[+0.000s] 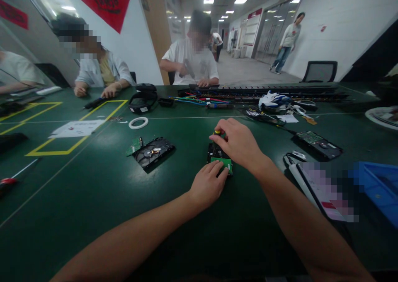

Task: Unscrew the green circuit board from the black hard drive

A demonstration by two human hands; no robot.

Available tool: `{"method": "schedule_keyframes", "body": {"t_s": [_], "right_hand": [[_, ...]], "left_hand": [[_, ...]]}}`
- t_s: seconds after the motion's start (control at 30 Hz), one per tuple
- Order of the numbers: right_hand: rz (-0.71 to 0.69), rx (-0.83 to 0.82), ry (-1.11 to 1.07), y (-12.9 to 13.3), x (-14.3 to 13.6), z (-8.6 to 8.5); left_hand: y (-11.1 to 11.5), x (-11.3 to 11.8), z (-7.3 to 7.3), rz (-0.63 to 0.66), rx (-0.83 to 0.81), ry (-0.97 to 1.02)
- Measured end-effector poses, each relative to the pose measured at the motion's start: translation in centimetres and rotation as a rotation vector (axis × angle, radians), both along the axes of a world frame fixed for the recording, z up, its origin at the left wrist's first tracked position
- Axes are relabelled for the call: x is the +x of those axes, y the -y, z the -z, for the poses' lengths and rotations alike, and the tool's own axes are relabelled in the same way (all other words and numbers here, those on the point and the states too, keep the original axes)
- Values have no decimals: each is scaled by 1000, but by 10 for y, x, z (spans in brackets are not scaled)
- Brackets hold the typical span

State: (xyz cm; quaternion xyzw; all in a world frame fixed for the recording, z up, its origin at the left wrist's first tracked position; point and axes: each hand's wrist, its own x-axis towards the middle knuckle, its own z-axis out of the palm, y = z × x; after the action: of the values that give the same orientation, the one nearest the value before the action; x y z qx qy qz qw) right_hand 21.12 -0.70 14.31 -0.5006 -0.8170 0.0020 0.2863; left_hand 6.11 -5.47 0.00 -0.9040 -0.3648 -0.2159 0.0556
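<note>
Centrally, left hand (209, 183), fingers extended, rests on green board (229, 163) of hard drive (210, 150), seemingly steadying it; right hand (241, 144) pinches yellow-topped tool (217, 132).

On the dark green tabletop (174, 215) I see a small black rectangular hard drive (211, 153) lying flat, a bright green circuit board (229, 162) across its near end, both partly covered. Over the drive's far part, a short dark hand tool with a yellow cap (217, 132) stands roughly upright; I can't make out its tip.
</note>
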Motion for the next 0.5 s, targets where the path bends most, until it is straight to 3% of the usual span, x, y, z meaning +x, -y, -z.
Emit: {"method": "schedule_keyframes", "body": {"t_s": [0.17, 0.5], "right_hand": [[-4, 20, -34, -1, -1, 1], [-140, -21, -78, -4, 2, 3]], "left_hand": [[0, 0, 0, 4, -2, -7], [0, 0, -2, 11, 10, 7]]}}
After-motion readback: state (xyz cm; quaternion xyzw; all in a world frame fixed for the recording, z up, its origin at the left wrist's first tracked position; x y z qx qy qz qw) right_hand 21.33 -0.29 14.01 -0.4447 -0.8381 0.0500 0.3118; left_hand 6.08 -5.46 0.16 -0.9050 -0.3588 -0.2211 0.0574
